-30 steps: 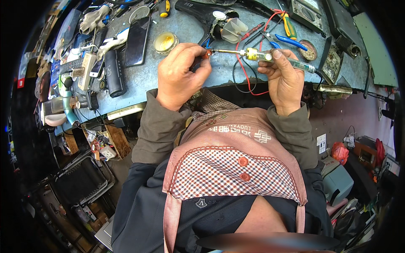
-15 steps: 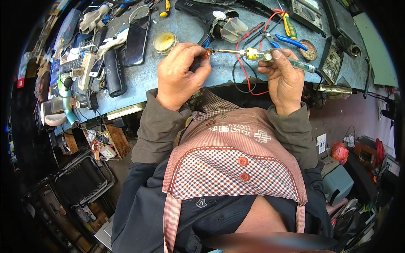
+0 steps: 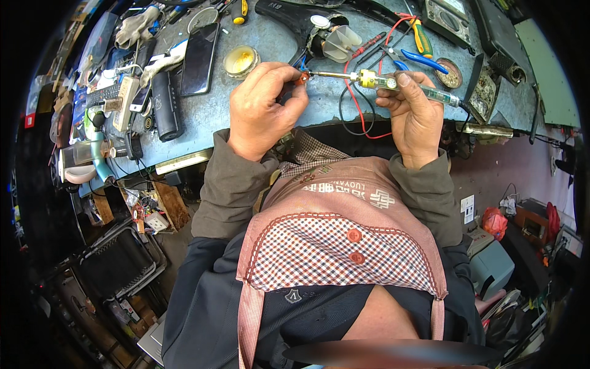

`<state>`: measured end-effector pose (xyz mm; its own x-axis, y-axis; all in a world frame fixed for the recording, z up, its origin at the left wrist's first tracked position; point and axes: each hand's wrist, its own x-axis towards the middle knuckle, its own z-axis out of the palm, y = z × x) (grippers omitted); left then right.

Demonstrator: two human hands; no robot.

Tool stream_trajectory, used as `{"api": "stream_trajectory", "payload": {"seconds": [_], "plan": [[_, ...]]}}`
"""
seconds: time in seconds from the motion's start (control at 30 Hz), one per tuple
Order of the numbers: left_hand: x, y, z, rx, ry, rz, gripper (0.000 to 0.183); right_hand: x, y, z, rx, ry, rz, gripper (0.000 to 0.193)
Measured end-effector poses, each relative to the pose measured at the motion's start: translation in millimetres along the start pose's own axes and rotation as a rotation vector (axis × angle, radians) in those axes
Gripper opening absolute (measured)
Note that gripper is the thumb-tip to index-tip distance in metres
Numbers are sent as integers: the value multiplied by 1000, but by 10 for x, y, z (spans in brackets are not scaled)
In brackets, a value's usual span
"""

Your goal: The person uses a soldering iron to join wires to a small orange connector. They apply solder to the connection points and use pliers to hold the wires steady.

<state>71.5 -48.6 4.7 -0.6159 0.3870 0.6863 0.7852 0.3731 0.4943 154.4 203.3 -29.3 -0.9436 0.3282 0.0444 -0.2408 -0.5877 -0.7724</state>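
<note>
My right hand (image 3: 413, 111) is closed round the clear handle of a soldering iron (image 3: 382, 80), held level with its tip pointing left. My left hand (image 3: 265, 101) pinches a small orange-red part (image 3: 303, 78) between thumb and fingertips. The iron's tip is at this part; whether they touch is too small to tell. Blue wires (image 3: 301, 63) run from the part up toward an opened black appliance with a clear finned piece (image 3: 342, 44). Most of the part is hidden by my left fingers. Just beyond that hand stands a round tin of yellowish paste (image 3: 241, 62).
Blue-handled cutters (image 3: 424, 61), a green-and-yellow screwdriver (image 3: 421, 39), a multimeter (image 3: 447, 19) with red and black leads, and a small round tin (image 3: 448, 74) lie to the right. Leftward are a black phone (image 3: 200, 60), a black cylinder (image 3: 166, 107) and a white power strip (image 3: 126, 104).
Almost nothing differs. The orange-red part is turned very slightly in my left fingers; both hands and the iron keep their places.
</note>
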Motion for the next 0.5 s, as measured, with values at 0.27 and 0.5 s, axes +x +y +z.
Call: {"api": "stream_trajectory", "payload": {"seconds": [0.27,0.5], "plan": [[-10,-22,8,-1,7,11,18,-5,-19,-23,-13,-48,5,17],[12,29,-20,15,-12,-15,20,-27,-21,-60,-21,-101,-30,19]]}}
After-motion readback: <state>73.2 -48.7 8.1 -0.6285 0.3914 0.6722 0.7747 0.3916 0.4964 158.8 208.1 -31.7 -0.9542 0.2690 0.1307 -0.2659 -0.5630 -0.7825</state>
